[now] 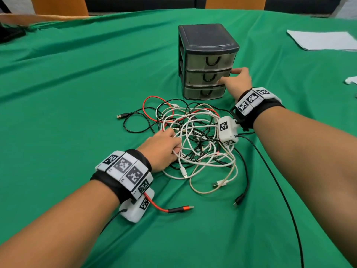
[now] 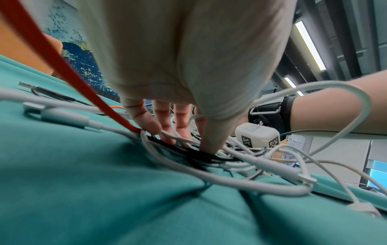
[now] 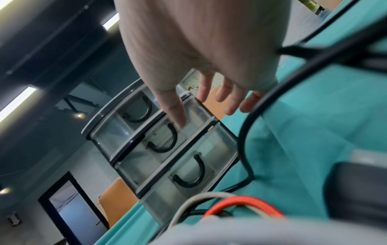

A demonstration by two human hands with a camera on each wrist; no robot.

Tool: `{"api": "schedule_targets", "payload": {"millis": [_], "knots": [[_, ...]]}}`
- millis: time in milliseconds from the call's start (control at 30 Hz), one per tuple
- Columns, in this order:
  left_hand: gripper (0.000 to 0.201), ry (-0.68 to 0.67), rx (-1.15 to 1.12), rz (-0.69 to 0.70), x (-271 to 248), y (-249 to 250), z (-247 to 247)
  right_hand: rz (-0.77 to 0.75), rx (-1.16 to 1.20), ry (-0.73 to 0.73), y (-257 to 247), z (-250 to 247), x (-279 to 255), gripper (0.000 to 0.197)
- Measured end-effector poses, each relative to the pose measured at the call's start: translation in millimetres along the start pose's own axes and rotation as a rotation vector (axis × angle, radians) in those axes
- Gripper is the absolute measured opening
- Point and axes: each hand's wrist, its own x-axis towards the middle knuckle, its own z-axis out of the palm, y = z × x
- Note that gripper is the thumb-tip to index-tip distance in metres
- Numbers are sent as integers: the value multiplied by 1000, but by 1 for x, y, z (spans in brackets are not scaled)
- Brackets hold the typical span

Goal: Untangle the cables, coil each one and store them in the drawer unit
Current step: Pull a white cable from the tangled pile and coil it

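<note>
Head view: green fabric tablecloth (image 1: 77, 78) carries everything. Dark plastic three-drawer unit (image 1: 206, 60) stands just beyond the right hand (image 1: 238, 82); that hand's fingers are loosely spread, thumb on the middle translucent drawer front (image 1: 207, 76), gripping nothing. All drawers look closed. Tangled heap of white, black and red cables (image 1: 195, 138) lies under and right of the left hand (image 1: 162, 149), whose fingers curl down into the strands, holding some white ones. Judgement: cables are light, limp and snag-prone; take hold near a free plug, e.g. the red-sleeved connector (image 1: 183, 208) behind the left wrist.
</note>
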Motion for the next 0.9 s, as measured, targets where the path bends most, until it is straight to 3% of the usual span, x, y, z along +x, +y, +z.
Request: {"api": "schedule_targets", "payload": {"millis": [67,200,367,567,900], "knots": [[34,1,3,0,-1,0,0,-9,-12,-8,0,1,2,46],[33,0,12,-2,-2,0,0,20,16,-20,-4,4,2,47],[34,0,13,-8,-2,0,-1,121,-14,-140,-11,7,-5,67],[34,-5,9,-21,-3,1,-1,196,-5,-184,-25,2,-7,50],[34,-14,24,-19,-3,1,0,159,-7,-228,-24,2,-13,46]]}}
